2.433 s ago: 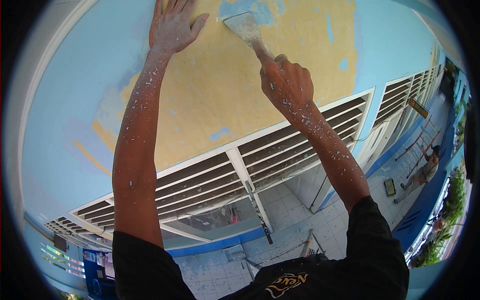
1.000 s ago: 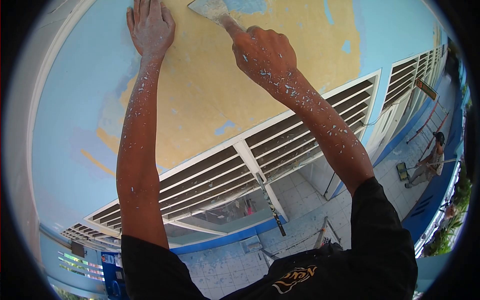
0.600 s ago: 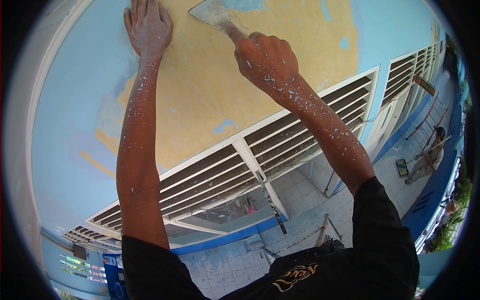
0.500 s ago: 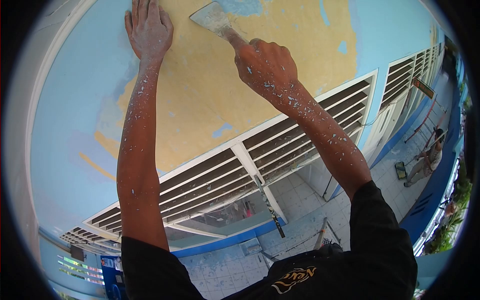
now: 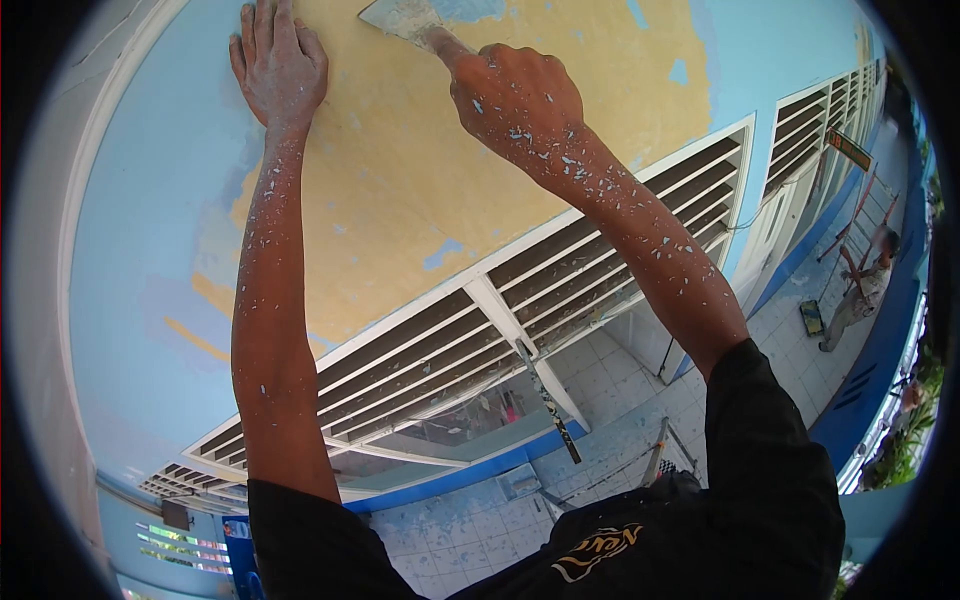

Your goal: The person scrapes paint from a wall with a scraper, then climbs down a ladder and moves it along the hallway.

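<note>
My right hand (image 5: 520, 100) is wrapped round a putty knife (image 5: 403, 18), whose wide, dusty blade lies against the wall (image 5: 400, 170). Pale blue paint covers that wall except for a large bare yellow patch with a few blue scraps on it. On the upper left, my left hand (image 5: 280, 75) rests flat on the wall, fingers stretched out, empty and grey with dust. Blue paint flakes cling to both forearms, most thickly to the right one.
White louvred vents (image 5: 430, 370) run below the patch. A long paint-spattered bar (image 5: 548, 405) hangs from the frame. Tiled floor (image 5: 450, 545) with paint flakes lies far below. At right, a person (image 5: 868, 290) stands near a ladder (image 5: 868, 215) and a paint tray (image 5: 811, 318).
Both hands and the putty knife sit slightly higher and further left in view, while the vents and floor have shifted slightly right. The distant person has changed posture.
</note>
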The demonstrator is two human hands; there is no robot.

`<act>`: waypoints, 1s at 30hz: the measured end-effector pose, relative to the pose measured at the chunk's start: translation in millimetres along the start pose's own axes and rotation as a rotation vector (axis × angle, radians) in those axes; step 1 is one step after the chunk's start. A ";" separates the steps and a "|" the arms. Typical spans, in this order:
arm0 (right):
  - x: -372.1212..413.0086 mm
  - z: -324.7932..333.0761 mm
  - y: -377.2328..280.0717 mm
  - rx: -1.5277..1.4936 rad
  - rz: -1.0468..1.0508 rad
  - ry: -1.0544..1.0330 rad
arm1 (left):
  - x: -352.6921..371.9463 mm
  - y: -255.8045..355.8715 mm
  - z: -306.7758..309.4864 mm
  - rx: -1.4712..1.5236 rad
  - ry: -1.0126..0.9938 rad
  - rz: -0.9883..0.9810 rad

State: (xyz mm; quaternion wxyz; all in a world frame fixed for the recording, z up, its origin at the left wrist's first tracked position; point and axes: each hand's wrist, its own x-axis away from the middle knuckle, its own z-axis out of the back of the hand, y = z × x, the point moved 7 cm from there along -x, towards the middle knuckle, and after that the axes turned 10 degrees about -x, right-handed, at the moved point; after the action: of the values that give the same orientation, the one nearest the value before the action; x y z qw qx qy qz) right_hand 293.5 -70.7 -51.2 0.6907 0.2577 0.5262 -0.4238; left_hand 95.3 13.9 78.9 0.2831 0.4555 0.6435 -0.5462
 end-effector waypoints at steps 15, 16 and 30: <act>38.2 -9.1 7.7 0.036 -0.099 -0.104 | -1.9 0.2 0.4 -0.029 -0.008 0.008; 39.2 -11.6 7.6 0.035 -0.117 -0.112 | -1.7 0.3 -0.3 -0.026 -0.005 0.000; 11.6 -11.8 -1.9 -0.033 0.018 0.062 | 1.2 4.1 0.7 -0.006 0.021 -0.018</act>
State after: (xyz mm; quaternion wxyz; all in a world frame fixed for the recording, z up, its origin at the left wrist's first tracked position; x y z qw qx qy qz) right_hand 286.9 -65.9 -65.6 0.6820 0.2641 0.5520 -0.4005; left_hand 98.4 13.5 75.9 0.2729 0.4546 0.6522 -0.5418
